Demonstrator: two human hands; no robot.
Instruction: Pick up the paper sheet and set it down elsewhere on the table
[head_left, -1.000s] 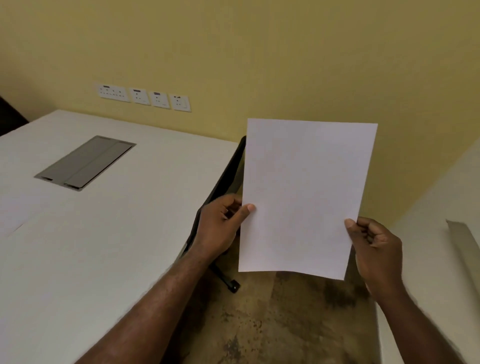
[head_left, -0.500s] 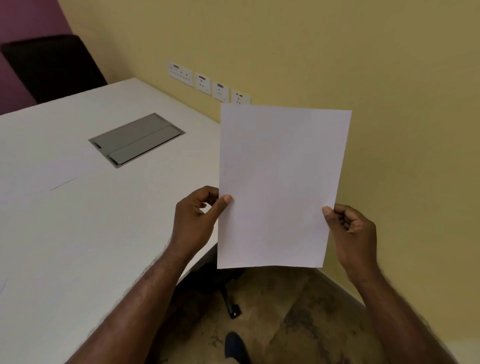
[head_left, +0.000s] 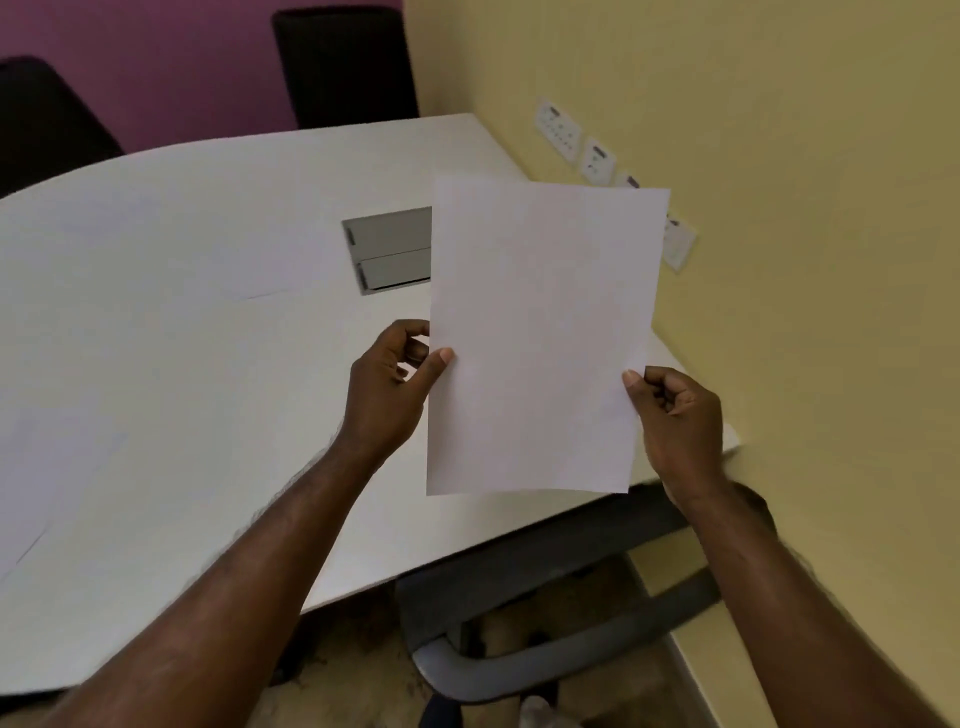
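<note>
Nearest, at 6 o'clock: grey metal table leg frame under the tabletop, over mottled brown floor; a dark shoe tip shows beside it.

Both forearms rise from the bottom edge. L hand pinches the left edge of the plain white rectangular sheet of paper, thumb on the near face, remaining fingers curled behind. R hand pinches the right edge lower down, thumb in front, fingers curled. Judgement: two-sided edge grip keeps the thin sheet flat and upright facing the wearer; bottom edge bows slightly, so tension is light.

Sheet hangs in the air, centre frame, above the white curved tabletop, not touching it. Near face blank.

Behind the sheet, approx 11 o'clock of it: grey rectangular cable hatch flush in the tabletop, partly hidden.

At 1 o'clock: white wall sockets in a row on the yellow wall, placed by the table edge, prob. for cable reach.

Farthest, 10–12 o'clock: two black chair backs against the purple wall.
</note>
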